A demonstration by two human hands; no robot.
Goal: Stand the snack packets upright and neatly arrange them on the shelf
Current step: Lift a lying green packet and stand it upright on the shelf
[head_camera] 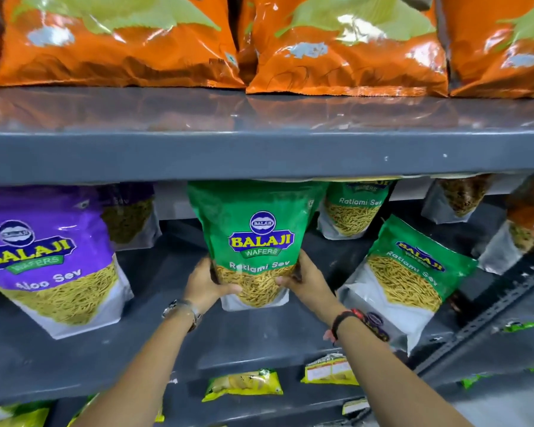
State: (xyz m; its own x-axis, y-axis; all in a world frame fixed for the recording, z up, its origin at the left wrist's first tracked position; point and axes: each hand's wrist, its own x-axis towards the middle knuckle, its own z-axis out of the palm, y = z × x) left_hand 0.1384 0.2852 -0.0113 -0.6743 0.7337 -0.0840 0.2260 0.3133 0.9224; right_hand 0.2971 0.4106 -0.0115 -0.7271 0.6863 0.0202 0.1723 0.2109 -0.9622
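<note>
A green Ratlami Sev packet [256, 229] stands upright in the middle of the grey shelf [130, 337]. My left hand [205, 280] grips its lower left side and my right hand [304, 280] grips its lower right side. To its right a second green packet [410, 272] leans tilted to the left. A third green packet [353, 208] stands further back. At the left stands a purple Aloo Sev packet [43, 257], with another purple one [130, 214] behind it.
Orange snack bags [346, 57] fill the shelf above, whose grey front edge [259, 155] hangs just over the packet tops. Orange-topped packets [518, 229] sit at the far right. Small yellow-green packets [244, 385] lie on the shelf below. A perforated metal upright [487, 318] runs at the right.
</note>
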